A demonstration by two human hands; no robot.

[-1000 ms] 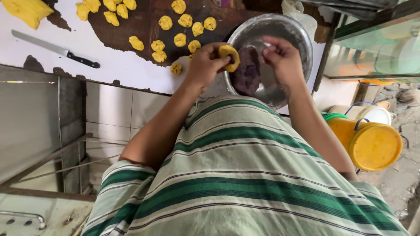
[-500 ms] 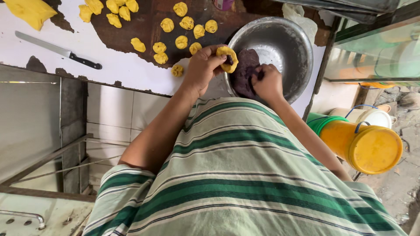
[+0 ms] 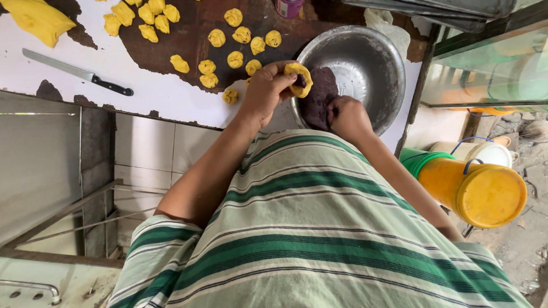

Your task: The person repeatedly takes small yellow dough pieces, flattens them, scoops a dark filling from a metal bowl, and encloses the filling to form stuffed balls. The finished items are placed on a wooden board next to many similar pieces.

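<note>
The right hand (image 3: 346, 116) has dropped from open above the bowl (image 3: 365, 57) to pinching purple filling (image 3: 317, 97), while the left hand (image 3: 265, 91) stays clamped on the yellow dough cup (image 3: 299, 78) beside it.

You are standing in a small, simple food-making kitchen or street stall. In front of you is a worn worktop with peeling white coating (image 3: 142, 85). On it, left of the round steel bowl (image 3: 365, 57), lie many yellow dough pieces (image 3: 228, 43) and a black-handled knife (image 3: 74, 73). Right of the bowl stand a glass display case (image 3: 491, 68) and yellow lidded plastic buckets (image 3: 474, 188).
</note>
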